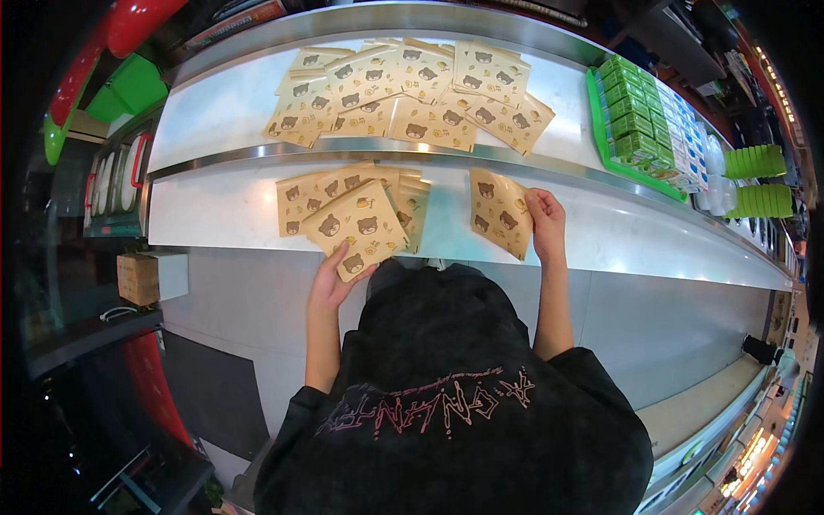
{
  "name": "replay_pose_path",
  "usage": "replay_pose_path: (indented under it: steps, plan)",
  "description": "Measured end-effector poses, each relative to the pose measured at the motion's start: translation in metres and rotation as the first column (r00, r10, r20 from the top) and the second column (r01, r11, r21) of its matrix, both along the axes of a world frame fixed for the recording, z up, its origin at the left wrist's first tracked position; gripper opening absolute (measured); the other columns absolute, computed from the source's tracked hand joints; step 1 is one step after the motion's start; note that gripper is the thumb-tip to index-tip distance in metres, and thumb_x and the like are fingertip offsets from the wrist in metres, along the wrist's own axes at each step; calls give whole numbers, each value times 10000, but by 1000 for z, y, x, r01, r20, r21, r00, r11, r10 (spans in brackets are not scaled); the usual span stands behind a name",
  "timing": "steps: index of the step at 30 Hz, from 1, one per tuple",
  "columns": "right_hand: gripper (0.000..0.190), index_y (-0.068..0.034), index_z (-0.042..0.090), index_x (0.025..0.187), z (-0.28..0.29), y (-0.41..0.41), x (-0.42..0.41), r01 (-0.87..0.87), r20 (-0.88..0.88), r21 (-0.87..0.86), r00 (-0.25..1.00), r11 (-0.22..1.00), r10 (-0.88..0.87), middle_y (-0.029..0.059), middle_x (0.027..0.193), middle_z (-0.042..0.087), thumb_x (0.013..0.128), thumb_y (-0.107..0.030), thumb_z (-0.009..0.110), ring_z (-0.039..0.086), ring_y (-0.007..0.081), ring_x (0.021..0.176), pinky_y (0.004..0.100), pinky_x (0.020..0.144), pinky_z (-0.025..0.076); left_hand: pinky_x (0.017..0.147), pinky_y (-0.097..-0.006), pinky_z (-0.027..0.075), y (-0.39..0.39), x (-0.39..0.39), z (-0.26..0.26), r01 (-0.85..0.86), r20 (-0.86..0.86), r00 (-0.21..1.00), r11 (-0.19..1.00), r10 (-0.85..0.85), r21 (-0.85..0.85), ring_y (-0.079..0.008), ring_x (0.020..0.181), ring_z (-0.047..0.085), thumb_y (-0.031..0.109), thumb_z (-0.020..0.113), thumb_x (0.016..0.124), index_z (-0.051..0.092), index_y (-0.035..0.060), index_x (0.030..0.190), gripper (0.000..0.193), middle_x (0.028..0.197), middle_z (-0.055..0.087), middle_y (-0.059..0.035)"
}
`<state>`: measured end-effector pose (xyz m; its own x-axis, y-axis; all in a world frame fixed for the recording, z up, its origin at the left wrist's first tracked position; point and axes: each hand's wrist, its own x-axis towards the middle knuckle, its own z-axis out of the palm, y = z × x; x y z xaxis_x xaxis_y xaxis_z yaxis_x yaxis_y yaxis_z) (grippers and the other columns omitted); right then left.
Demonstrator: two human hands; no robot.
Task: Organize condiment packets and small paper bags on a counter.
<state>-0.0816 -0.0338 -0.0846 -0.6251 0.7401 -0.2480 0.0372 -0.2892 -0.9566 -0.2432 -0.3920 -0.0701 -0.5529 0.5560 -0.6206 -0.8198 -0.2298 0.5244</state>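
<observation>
My left hand (336, 278) grips the near corner of a tan paper bag (359, 226) printed with brown bear heads. That bag lies partly over several like bags (302, 199) at the left of the lower counter (212, 212). To the right, my right hand (546, 219) pinches the right edge of a single bear-print bag (497, 209), its surface slightly curved. Across the raised back shelf, a loose spread of more bear-print bags (418, 119) overlaps at many angles. Whether the bag in my left hand is one sheet or several, I cannot tell.
A green tray (602, 138) with rows of small green and white-blue packets (634, 119) stands at the right of the shelf. Beyond it are stacked green cups (759, 161) and clear cups (714, 193). A steel lip (341, 149) divides shelf from counter. A cardboard box (138, 279) is at left.
</observation>
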Motion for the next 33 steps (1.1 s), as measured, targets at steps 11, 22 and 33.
replay_pose_path:
  steps: [11, 22, 33]
  plan:
    - [303, 13, 552, 1181, 45, -38, -57, -455, -202, -145, 883, 879, 423, 73, 933, 662, 906, -111, 574, 609, 97, 807, 232, 737, 494, 809, -465, 538, 30, 20, -6, 46, 42, 998, 980, -55, 191, -284, 1109, 564, 288, 515, 937, 381, 69, 1330, 470, 1272, 516, -137]
    - [372, -49, 491, 1297, 24, -64, -64, -503, -20, 16, 864, 864, 503, 52, 935, 667, 926, -52, 477, 596, 89, 857, 215, 798, 453, 775, -442, 560, 16, 47, -2, 65, 35, 997, 990, -70, 124, -262, 1067, 589, 248, 516, 936, 392, 41, 1313, 448, 1224, 548, -142]
    - [589, -33, 223, 1419, 19, -146, -75, -528, -92, 200, 829, 826, 552, 117, 1279, 490, 925, -136, 527, 467, 159, 1155, 286, 938, 403, 700, -423, 588, 15, 55, -6, 145, 35, 988, 987, -148, 71, -286, 1016, 612, 180, 537, 919, 396, 11, 1300, 440, 1218, 541, -167]
